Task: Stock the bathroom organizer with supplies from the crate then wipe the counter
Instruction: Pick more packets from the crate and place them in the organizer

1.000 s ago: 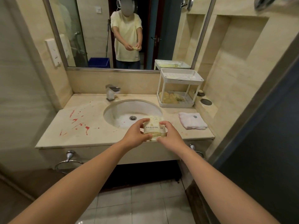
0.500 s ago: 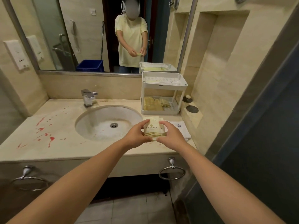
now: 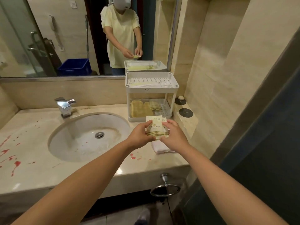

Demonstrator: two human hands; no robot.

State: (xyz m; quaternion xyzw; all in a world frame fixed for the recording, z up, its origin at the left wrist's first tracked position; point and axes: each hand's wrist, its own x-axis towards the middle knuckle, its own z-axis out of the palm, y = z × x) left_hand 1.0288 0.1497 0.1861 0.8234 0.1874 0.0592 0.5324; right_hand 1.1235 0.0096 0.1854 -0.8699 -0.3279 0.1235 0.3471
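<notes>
In front of the organizer [image 3: 151,96], stocking step: packets [image 3: 156,129] pinched between left hand [image 3: 141,134] and right hand [image 3: 173,135]. Next, probably forward into lower shelf [image 3: 164,111], beside packets already there.

This is a bathroom, likely in a hotel: a beige marble vanity counter [image 3: 40,174] holds an oval undermount white sink [image 3: 87,137] with a chrome tap [image 3: 65,107], below a wide wall mirror [image 3: 48,38]. A chrome towel ring [image 3: 164,190] hangs under the counter, and a glass shower door [image 3: 17,46] shows in the reflection.
</notes>
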